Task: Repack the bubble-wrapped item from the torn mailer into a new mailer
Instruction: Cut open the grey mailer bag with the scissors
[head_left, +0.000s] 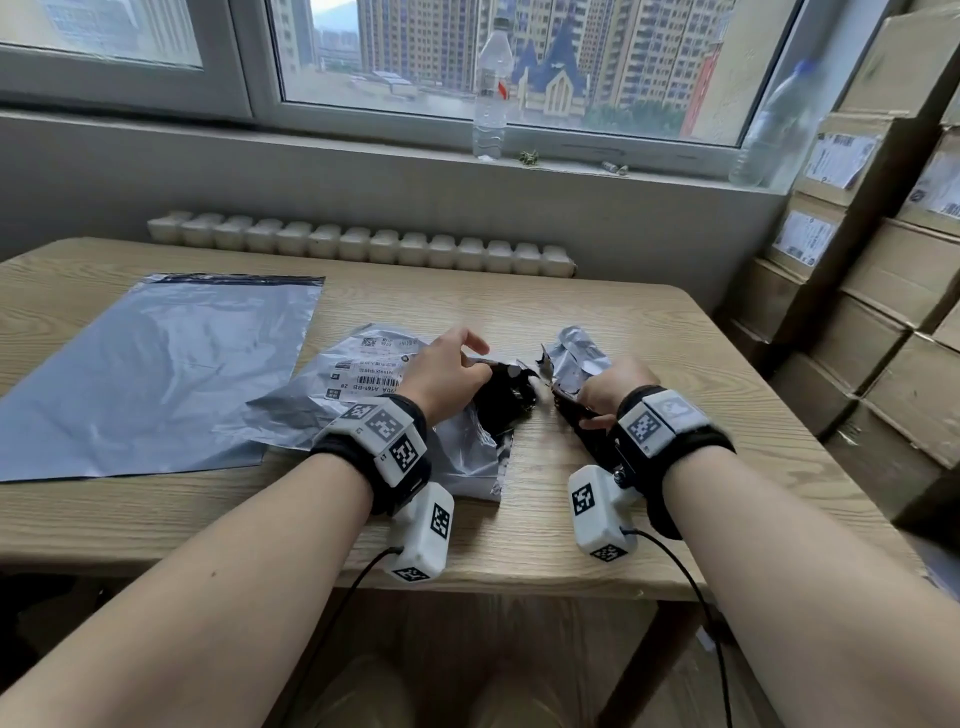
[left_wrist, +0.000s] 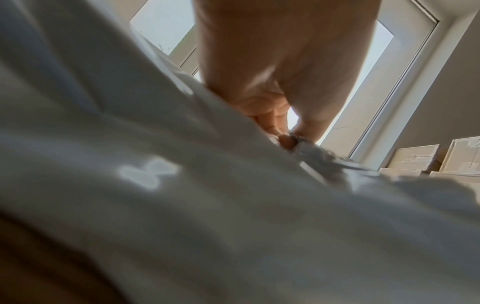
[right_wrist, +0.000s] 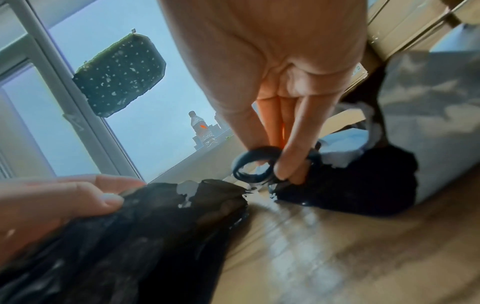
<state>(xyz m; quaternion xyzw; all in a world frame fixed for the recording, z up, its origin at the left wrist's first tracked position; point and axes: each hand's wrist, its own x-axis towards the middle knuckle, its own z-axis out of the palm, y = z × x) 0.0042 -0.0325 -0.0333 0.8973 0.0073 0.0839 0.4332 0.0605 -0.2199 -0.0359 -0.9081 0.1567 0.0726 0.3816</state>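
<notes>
Here I have both wrists low over the near part of the wooden table (head_left: 597, 332), and the torn mailer (head_left: 363, 384) lies between and under them, ripped into two parts. My left hand (head_left: 447, 374) sits on the larger part, the one with the printed label (head_left: 363, 371), and pinches its ragged black-lined edge between thumb and fingers; the left wrist view shows that pinch on the grey film, though blurred. My right hand (head_left: 613, 389) grasps the smaller torn-off piece (head_left: 576, 358), whose silver side crumples up just beyond the knuckles; in the right wrist view its fingers (right_wrist: 291, 144) close on the black inner film beside a curled black strip. A bare strip of tabletop separates the two torn edges. I cannot make out the bubble-wrapped item itself; only dark film shows at the opening by my left fingertips. Farther left, well apart from both hands, the new mailer (head_left: 156, 374) lies flat and grey. Beyond the table stand a radiator (head_left: 358, 244), a water bottle (head_left: 491, 88) on the windowsill, and stacked cardboard boxes (head_left: 883, 291) to the right.
</notes>
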